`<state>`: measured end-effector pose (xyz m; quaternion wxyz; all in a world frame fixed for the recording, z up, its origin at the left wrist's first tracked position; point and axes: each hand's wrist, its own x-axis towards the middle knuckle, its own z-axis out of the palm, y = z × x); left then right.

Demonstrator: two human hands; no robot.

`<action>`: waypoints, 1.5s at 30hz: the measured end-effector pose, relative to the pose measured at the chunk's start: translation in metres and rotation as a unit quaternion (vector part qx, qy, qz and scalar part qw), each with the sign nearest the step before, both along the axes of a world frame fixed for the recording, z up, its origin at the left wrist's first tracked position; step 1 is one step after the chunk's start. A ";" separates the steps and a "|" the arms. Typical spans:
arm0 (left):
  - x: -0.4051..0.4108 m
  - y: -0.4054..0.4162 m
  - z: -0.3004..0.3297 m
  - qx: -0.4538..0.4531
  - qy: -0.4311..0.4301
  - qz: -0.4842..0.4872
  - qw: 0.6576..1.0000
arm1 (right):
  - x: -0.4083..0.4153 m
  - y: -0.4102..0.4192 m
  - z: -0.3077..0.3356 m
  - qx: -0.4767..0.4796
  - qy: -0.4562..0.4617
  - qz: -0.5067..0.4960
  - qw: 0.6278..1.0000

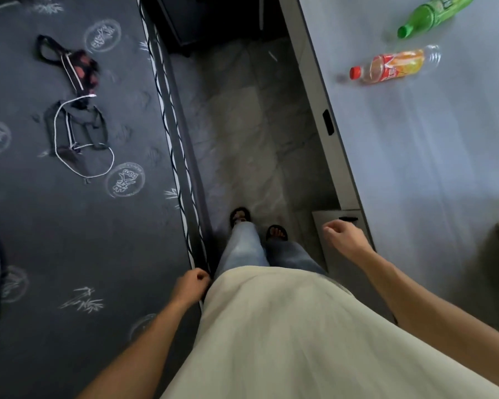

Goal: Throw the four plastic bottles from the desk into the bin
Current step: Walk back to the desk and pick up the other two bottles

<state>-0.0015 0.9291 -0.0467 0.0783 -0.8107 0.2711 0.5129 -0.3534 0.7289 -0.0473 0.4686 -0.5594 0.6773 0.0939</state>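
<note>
Two plastic bottles lie on their sides on the pale desk [432, 156] at the right. The green bottle [432, 14] is at the top right, its cap pointing left. Below it lies a clear bottle with a red cap and an orange-red label [395, 66]. My right hand [343, 237] hangs near the desk's front left corner, fingers curled, holding nothing. Beside my hip, my left hand [192, 283] is loosely closed and empty. No bin is in view.
A dark patterned mattress [69, 226] fills the left side, with a small bag and a white cord [78, 133] on it. A narrow tiled floor aisle [242, 139] runs between mattress and desk, where my feet stand. A dark object stands at the aisle's far end.
</note>
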 end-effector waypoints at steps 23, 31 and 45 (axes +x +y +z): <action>0.114 -0.422 0.006 -0.062 0.058 -0.139 0.987 | 0.082 -0.107 -0.016 0.097 0.050 -0.196 0.974; 0.067 -0.540 0.001 -0.051 0.050 -0.243 0.968 | 0.065 -0.165 -0.008 0.111 0.033 -0.281 0.953; 0.108 -0.628 0.004 0.027 0.002 -0.341 0.940 | 0.064 -0.344 0.029 -0.001 -0.060 -0.372 0.926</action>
